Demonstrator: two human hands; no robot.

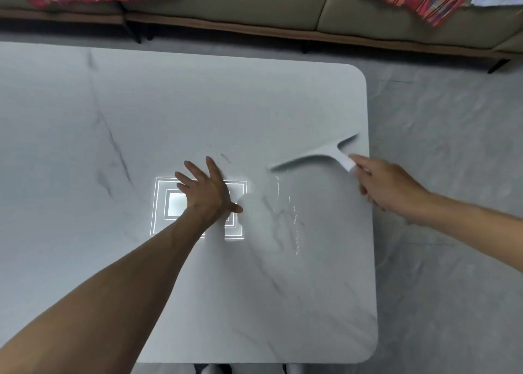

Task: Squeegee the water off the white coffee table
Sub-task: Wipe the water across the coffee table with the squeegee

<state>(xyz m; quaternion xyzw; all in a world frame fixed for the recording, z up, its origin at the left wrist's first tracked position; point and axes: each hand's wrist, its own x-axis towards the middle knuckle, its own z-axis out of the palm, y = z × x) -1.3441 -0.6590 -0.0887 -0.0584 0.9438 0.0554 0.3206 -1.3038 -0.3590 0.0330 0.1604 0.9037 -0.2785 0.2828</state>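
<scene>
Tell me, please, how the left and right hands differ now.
The left hand lies flat, fingers spread, on the coffee table; the right hand holds the squeegee by its handle. The left hand is mid-table, the right hand at its right edge. Both arms are bare.

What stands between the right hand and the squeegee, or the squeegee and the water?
Nothing visible. The right hand is at the squeegee handle; only bare table separates its blade from the water streaks. The left hand rests flat beside them.
</scene>
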